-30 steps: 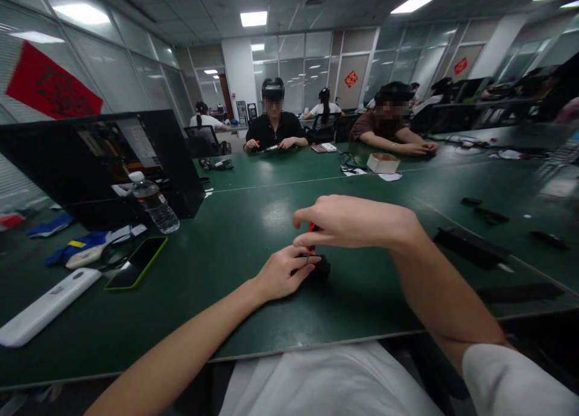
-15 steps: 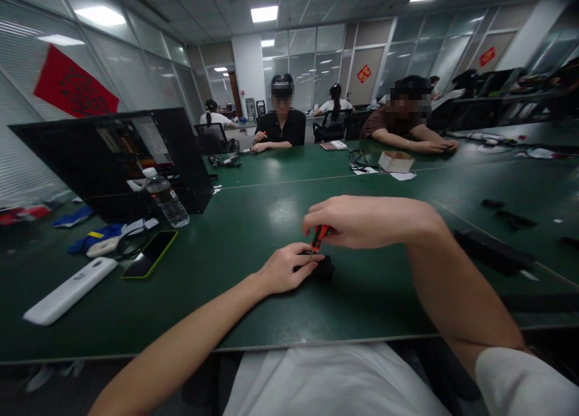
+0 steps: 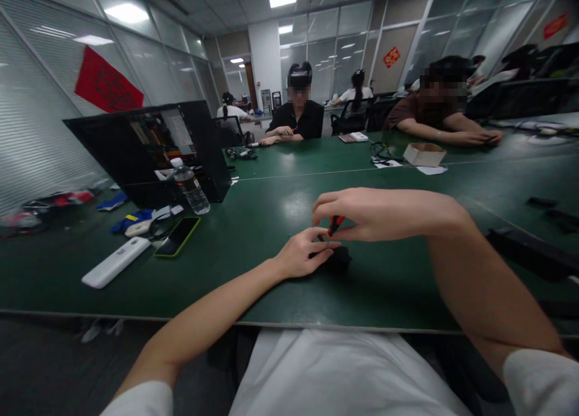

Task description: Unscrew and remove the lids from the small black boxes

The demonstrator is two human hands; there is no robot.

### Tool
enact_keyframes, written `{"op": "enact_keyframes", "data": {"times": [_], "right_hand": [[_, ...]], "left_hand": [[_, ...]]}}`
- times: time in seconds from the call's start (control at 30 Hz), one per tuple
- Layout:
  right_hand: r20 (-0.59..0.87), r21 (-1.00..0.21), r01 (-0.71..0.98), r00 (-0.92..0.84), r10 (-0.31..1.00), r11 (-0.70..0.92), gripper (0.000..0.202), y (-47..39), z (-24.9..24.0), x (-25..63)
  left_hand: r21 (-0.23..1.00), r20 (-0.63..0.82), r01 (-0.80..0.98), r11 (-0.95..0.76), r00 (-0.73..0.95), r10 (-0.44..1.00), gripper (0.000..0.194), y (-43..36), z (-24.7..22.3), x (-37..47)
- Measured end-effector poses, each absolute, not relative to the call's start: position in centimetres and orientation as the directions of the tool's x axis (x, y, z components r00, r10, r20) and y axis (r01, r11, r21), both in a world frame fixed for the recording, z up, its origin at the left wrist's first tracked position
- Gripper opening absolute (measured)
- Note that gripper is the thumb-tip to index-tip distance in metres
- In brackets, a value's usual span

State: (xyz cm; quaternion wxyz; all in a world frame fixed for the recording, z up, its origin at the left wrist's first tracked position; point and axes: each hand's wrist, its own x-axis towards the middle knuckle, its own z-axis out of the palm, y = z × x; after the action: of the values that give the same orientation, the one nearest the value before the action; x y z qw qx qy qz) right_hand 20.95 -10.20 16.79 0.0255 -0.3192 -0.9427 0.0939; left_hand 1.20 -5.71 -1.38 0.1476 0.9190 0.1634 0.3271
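A small black part (image 3: 341, 259) lies on the green table (image 3: 253, 223) in front of me. My left hand (image 3: 301, 253) is closed on its left side, with the fingers hiding much of it. Above it, my right hand (image 3: 357, 214) grips a red and black screwdriver (image 3: 335, 224) by the handle, wrist bent over from the right. The screwdriver slants down to the left, its lower end at my left fingertips. Whether the tip touches the black part is hidden.
On the left are a computer case (image 3: 149, 154), a water bottle (image 3: 190, 187), a phone (image 3: 178, 236) and a white oblong device (image 3: 116, 262). A long black piece (image 3: 529, 253) lies at right. Across the table sit two people near a small box (image 3: 424, 154).
The view has swung left and tilted down, so the scene sits further right. Both hands keep their hold; the screwdriver's handle is now more covered by my right fingers.
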Motion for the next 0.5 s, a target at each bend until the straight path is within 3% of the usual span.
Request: {"op": "enact_keyframes", "data": {"times": [0.17,0.37,0.5], "right_hand": [[0.0,-0.174,0.693,-0.71,0.704,0.7,0.029,-10.17,16.68,20.88],[0.044,-0.193,0.549,-0.823,0.566,0.813,0.018,-10.55,16.82,20.79],[-0.006,-0.142,0.708,-0.7,0.714,0.692,0.028,-11.1,17.23,20.53]], "left_hand": [[0.4,0.52,0.22,-0.89,0.745,0.418,0.033,-5.84,-1.47,1.33],[0.43,0.529,0.187,-0.883,0.74,0.415,0.032,-5.93,-1.26,1.32],[0.442,0.515,0.174,-0.88,0.754,0.407,0.033,-5.7,-1.34,1.26]]}}
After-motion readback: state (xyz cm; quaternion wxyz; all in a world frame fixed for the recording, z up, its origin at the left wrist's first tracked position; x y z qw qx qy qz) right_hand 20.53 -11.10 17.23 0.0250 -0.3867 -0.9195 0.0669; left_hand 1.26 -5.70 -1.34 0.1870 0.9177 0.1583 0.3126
